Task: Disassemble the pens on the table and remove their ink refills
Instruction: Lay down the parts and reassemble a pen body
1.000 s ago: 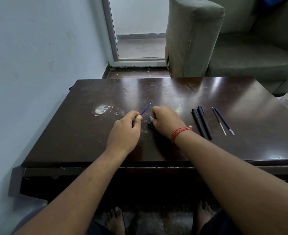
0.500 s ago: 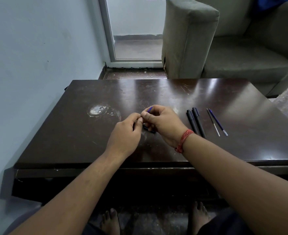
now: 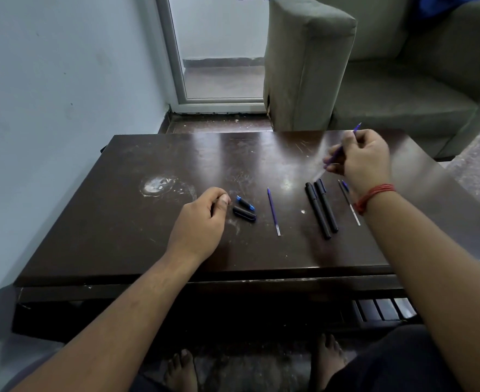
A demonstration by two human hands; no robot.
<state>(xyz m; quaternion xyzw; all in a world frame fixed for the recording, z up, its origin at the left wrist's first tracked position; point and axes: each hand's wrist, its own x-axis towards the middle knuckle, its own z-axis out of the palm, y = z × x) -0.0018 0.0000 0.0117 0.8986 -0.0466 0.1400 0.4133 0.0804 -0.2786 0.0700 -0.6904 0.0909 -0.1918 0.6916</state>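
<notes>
Right hand: the right hand is raised over the far right part of the tabletop, its grip closed around a blue ink refill that slants up and away, the tip poking out above the knuckles; the refill's lower end is blurred.
Right wrist: a red thread band circles it.
Left hand: the left hand rests low over the tabletop's middle left, fingers curled in with thumb against forefinger; I cannot tell whether the grip holds anything.
Loose pen parts: just right of the left hand lie two short pieces, a black section with blue ends and, nearer the person, a black cap-like piece, side by side and close together.
Refill on the tabletop: a blue refill lies alone between the short pieces and the black barrels, its length running away from the person with the pale end nearest.
Black pen barrels: two black barrels lie parallel and touching, right of that refill.
Further refills: two thin refills lie just right of the barrels, partly hidden by the right wrist.
Tabletop: dark glossy wood, scratched, with a whitish round stain on its left side.
Surroundings: a grey sofa stands beyond the far edge, a pale wall on the left, bare feet under the table.
</notes>
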